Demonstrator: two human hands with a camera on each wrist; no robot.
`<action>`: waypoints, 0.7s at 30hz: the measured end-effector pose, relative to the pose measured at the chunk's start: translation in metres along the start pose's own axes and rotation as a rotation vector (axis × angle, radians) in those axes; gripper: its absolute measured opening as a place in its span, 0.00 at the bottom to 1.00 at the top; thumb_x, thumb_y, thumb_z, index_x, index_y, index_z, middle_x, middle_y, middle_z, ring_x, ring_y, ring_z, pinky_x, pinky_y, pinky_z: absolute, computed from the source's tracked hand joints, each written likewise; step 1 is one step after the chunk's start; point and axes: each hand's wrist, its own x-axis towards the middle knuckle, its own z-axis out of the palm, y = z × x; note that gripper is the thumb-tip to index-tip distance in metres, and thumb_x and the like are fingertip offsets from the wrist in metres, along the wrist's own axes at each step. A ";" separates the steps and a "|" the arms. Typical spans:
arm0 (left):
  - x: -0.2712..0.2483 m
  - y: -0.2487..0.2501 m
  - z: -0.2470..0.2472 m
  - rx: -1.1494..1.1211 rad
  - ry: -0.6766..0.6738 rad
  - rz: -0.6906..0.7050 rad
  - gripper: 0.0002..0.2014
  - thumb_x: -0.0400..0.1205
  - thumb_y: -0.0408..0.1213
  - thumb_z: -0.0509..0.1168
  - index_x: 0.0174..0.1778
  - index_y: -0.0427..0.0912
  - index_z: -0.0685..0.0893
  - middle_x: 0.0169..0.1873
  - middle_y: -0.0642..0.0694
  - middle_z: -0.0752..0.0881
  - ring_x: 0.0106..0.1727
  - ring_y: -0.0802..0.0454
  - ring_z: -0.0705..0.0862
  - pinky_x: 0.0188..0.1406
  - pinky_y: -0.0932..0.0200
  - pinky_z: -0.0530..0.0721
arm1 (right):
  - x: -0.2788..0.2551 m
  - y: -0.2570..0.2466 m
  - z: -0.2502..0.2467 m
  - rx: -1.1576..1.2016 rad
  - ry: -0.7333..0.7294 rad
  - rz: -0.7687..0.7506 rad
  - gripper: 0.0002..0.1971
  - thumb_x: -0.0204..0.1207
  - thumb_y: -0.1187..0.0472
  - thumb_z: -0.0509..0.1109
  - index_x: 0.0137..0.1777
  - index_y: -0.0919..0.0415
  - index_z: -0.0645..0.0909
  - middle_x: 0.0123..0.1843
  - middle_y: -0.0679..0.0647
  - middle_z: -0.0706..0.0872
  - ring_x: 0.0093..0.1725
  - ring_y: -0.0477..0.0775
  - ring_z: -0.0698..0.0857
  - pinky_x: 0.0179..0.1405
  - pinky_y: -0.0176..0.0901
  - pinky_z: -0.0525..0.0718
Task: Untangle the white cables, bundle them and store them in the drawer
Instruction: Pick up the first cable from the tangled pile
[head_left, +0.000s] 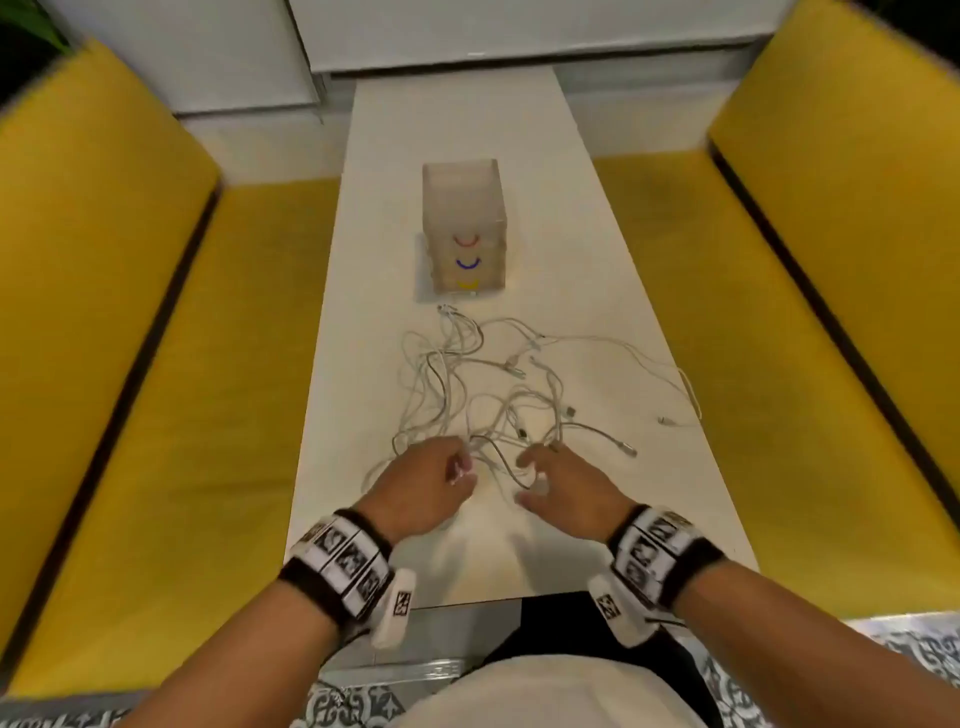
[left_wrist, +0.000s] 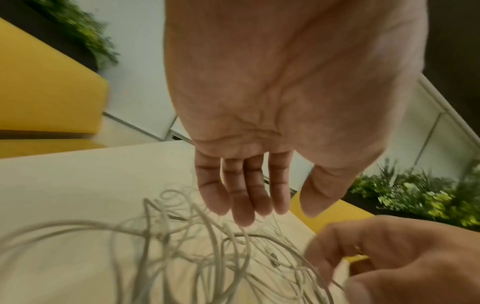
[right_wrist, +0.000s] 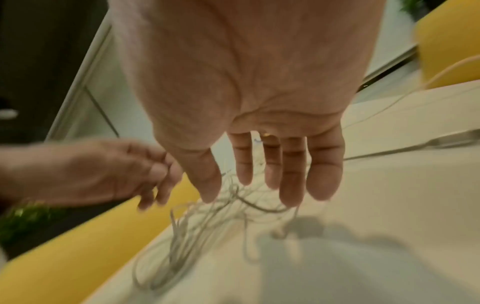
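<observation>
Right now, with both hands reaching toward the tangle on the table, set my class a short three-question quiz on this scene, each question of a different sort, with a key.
1. True or false: the white cables already lie bundled inside the drawer unit.
2. Multiple choice: the drawer unit's handles, from top to bottom, are A) red, blue, yellow B) green, blue, red C) all white.
3. Short answer: in the wrist views, are the fingers of the left hand and those of the right hand straight or clenched round a cable?

Key: 1 false, they lie loose and tangled on the table. 2 A. 3 straight, over the near edge of the tangle; no grip shows.
</observation>
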 end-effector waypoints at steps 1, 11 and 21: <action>0.009 0.005 0.003 0.035 0.007 0.022 0.05 0.81 0.43 0.71 0.49 0.52 0.82 0.43 0.51 0.84 0.42 0.52 0.82 0.42 0.57 0.78 | 0.008 -0.005 0.005 -0.066 -0.020 0.006 0.20 0.79 0.46 0.70 0.69 0.48 0.76 0.59 0.45 0.72 0.49 0.51 0.83 0.50 0.45 0.78; 0.045 0.034 -0.019 0.224 0.020 0.146 0.11 0.88 0.48 0.63 0.60 0.51 0.86 0.58 0.51 0.84 0.63 0.48 0.81 0.70 0.41 0.73 | 0.030 -0.032 -0.051 0.140 0.158 -0.217 0.06 0.82 0.59 0.69 0.45 0.54 0.85 0.39 0.49 0.88 0.38 0.51 0.83 0.42 0.42 0.82; 0.040 0.074 -0.096 -0.180 0.261 0.322 0.09 0.88 0.36 0.67 0.43 0.47 0.88 0.34 0.59 0.87 0.38 0.65 0.83 0.42 0.66 0.79 | 0.036 -0.017 -0.087 0.188 0.301 -0.106 0.06 0.83 0.57 0.69 0.46 0.54 0.86 0.44 0.47 0.90 0.34 0.40 0.82 0.38 0.29 0.77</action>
